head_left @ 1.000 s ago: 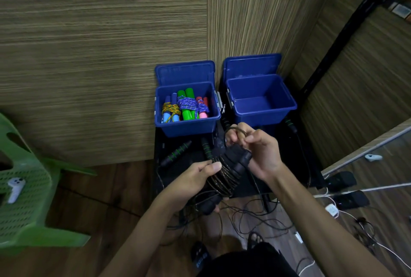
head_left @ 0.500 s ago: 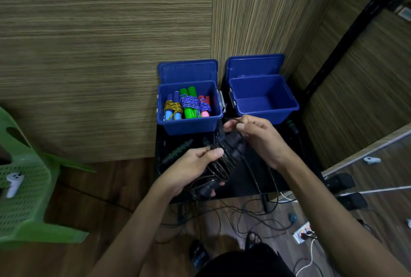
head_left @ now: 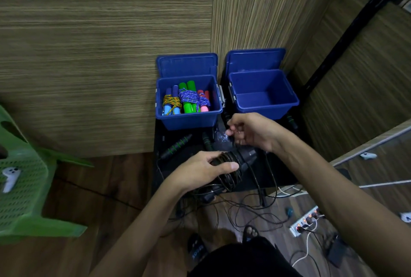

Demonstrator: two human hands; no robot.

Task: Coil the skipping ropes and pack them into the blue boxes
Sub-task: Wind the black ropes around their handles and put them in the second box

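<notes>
the black skipping rope (head_left: 231, 166) is held low in front of the two blue boxes, its thin cord wound in tight turns round the paired black handles. the left hand (head_left: 200, 171) is curled round the bundle, thumb across the coils. the right hand (head_left: 253, 131) is raised just above it, fingertips pinching what looks like the free cord, though this is too small to confirm. the cord is judged light, springy and slick, apt to unwind if released; the padded handles give the firmer hold. the left box (head_left: 189, 121), smooth hard plastic, is filled with bright coiled ropes; the right box (head_left: 264, 107) is seen bare inside.
</notes>
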